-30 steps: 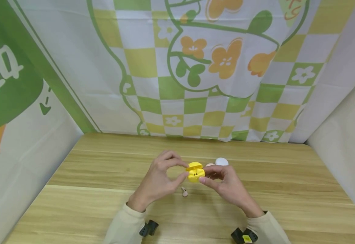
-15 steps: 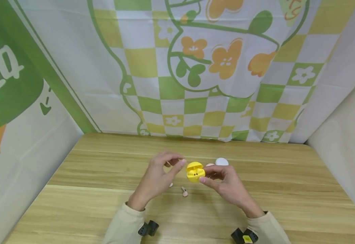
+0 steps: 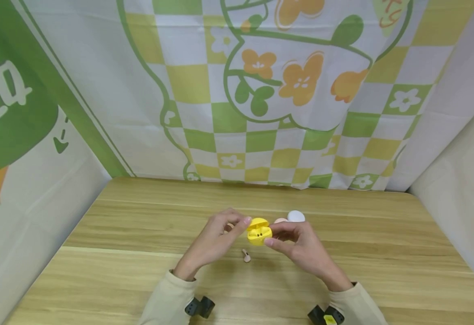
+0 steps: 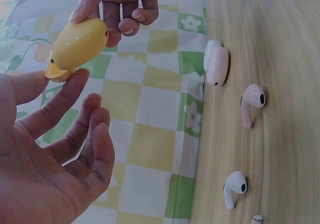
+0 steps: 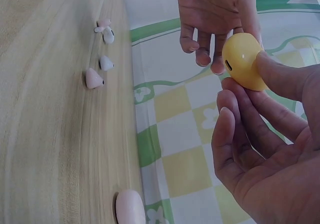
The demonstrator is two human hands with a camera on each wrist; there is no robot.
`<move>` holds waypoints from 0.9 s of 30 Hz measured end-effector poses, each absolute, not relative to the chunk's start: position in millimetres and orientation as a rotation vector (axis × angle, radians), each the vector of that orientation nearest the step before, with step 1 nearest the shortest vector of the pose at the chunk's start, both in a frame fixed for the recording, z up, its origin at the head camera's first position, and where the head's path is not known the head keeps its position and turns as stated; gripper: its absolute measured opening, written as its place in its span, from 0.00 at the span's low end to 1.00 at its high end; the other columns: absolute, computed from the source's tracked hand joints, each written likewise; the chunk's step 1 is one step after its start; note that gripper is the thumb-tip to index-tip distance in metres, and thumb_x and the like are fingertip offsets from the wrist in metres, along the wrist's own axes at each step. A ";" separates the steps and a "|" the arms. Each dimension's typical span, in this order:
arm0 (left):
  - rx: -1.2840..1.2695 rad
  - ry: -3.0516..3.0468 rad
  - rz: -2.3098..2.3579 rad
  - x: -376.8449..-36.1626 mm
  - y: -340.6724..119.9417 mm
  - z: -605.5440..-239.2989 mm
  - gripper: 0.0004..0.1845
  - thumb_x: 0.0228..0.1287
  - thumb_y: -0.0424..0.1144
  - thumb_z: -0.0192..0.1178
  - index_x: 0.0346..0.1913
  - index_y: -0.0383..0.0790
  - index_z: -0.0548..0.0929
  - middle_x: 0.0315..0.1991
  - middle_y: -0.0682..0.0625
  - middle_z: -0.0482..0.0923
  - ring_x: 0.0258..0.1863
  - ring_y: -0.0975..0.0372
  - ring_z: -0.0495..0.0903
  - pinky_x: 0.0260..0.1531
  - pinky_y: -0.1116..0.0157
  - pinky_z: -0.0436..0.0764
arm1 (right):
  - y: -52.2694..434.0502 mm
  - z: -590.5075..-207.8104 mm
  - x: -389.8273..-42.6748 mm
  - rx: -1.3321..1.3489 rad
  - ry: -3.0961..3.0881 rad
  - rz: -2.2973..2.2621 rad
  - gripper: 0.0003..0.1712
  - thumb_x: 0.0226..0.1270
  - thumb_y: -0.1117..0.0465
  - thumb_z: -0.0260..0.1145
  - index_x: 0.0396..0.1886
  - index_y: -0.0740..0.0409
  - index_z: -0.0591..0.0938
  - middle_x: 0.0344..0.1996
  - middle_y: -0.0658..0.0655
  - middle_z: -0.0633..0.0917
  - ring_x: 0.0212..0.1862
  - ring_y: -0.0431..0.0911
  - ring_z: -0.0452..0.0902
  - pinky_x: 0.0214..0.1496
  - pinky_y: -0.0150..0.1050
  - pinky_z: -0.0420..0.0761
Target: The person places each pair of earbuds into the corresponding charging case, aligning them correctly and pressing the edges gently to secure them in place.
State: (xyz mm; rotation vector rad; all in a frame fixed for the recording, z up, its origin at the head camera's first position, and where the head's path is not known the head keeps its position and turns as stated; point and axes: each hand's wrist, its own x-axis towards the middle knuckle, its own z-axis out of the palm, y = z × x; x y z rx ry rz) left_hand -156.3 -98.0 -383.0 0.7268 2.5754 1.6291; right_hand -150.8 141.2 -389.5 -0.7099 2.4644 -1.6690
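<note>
The right hand (image 3: 302,246) pinches a yellow case (image 3: 259,231) between thumb and fingers, lid hinged up, held above the middle of the table (image 3: 110,225). The left hand (image 3: 212,241) has its fingers loosely bent and grips nothing; its index tip touches the case's left edge by the lid. Wide bare wood lies to the left, the right and towards the person; the cloth backdrop (image 3: 261,113) closes the far edge.

The head view shows a white case (image 3: 296,215) and a pink case (image 3: 279,220) just behind the right hand, and a pink earbud (image 3: 246,256) on the wood below the hands. The left wrist view adds a white earbud (image 4: 234,188) near the pink one (image 4: 251,102). The right wrist view shows the yellow case's (image 5: 242,61) closed back and more small pieces (image 5: 100,54) lying well apart along the table
</note>
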 end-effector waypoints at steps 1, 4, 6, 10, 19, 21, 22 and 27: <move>0.728 2.574 1.630 -156.3 -97.9 -382.9 0.18 0.80 0.48 0.52 0.42 0.43 0.90 0.50 0.49 0.83 0.49 0.58 0.78 0.49 0.54 0.77 | 141.1 -389.3 -150.7 -0.704 2.461 -1.667 0.12 0.66 0.62 0.73 0.47 0.61 0.88 0.41 0.53 0.87 0.41 0.47 0.84 0.50 0.45 0.84; 0.728 2.572 1.631 -156.1 -97.5 -382.1 0.17 0.79 0.48 0.53 0.43 0.44 0.90 0.49 0.51 0.83 0.49 0.59 0.78 0.48 0.55 0.78 | 141.3 -389.7 -150.7 -0.702 2.448 -1.670 0.12 0.67 0.62 0.73 0.47 0.60 0.88 0.42 0.53 0.87 0.42 0.47 0.84 0.51 0.46 0.84; 0.724 2.570 1.637 -155.9 -97.4 -381.4 0.16 0.79 0.49 0.54 0.43 0.44 0.89 0.48 0.53 0.82 0.48 0.60 0.79 0.48 0.56 0.78 | 141.0 -390.5 -151.0 -0.706 2.442 -1.677 0.12 0.67 0.62 0.73 0.47 0.61 0.88 0.42 0.54 0.87 0.42 0.47 0.84 0.51 0.46 0.84; 0.731 2.576 1.640 -155.2 -96.6 -380.4 0.13 0.77 0.48 0.58 0.44 0.45 0.89 0.46 0.56 0.81 0.47 0.62 0.78 0.48 0.57 0.79 | 140.0 -392.0 -151.5 -0.715 2.433 -1.697 0.12 0.67 0.62 0.72 0.47 0.62 0.88 0.42 0.55 0.87 0.43 0.47 0.85 0.50 0.42 0.84; 0.832 2.657 1.582 -153.6 -93.4 -379.5 0.12 0.74 0.46 0.62 0.47 0.42 0.88 0.44 0.56 0.80 0.45 0.62 0.77 0.46 0.59 0.80 | 138.9 -391.0 -151.3 -0.641 2.416 -1.738 0.13 0.69 0.61 0.71 0.48 0.64 0.87 0.43 0.58 0.87 0.42 0.48 0.84 0.45 0.37 0.84; 0.824 2.659 1.566 -153.4 -93.2 -379.8 0.12 0.73 0.46 0.63 0.48 0.42 0.87 0.45 0.56 0.79 0.46 0.61 0.76 0.46 0.58 0.80 | 138.9 -391.2 -151.5 -0.621 2.406 -1.754 0.13 0.70 0.61 0.71 0.48 0.65 0.87 0.43 0.58 0.86 0.41 0.49 0.84 0.44 0.36 0.84; 0.818 2.656 1.557 -153.5 -93.2 -379.9 0.12 0.73 0.47 0.63 0.48 0.43 0.87 0.45 0.56 0.79 0.46 0.61 0.76 0.46 0.58 0.80 | 138.8 -390.9 -151.3 -0.607 2.403 -1.761 0.13 0.70 0.61 0.71 0.48 0.65 0.87 0.43 0.58 0.86 0.41 0.50 0.84 0.43 0.36 0.84; 0.814 2.632 1.526 -153.5 -92.7 -381.4 0.13 0.72 0.48 0.64 0.49 0.43 0.87 0.47 0.55 0.78 0.48 0.57 0.76 0.48 0.58 0.78 | 138.7 -390.3 -151.1 -0.561 2.406 -1.770 0.12 0.70 0.60 0.70 0.47 0.64 0.87 0.43 0.58 0.86 0.41 0.52 0.84 0.43 0.37 0.85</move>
